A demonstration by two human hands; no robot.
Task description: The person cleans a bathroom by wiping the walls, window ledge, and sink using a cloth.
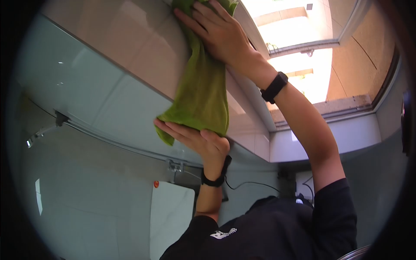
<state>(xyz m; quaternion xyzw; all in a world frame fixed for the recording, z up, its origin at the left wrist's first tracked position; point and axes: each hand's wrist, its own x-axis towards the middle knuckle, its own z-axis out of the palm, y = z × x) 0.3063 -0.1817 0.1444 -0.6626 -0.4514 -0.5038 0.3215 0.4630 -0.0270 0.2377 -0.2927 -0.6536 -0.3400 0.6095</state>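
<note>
A green cloth (200, 91) stretches between my two hands, bunched at its upper end and spread wider below. My right hand (223, 37) presses the upper end against a glossy beige surface, its fingers somewhat apart over the fabric. Below, my left hand (195, 138) has hold of the lower edge; a corner hangs past its fingers. Part of each hand's grip is hidden by the cloth. Dark bands circle both wrists, a black watch (274, 87) on the right one.
An open window (303, 45) with a pale frame lies right of my right forearm. The beige panel (130, 52) ends along an edge beside glass (95, 82). Lower down are a metal rail (112, 138), a white marbled board (171, 216) and a dark cable (255, 183).
</note>
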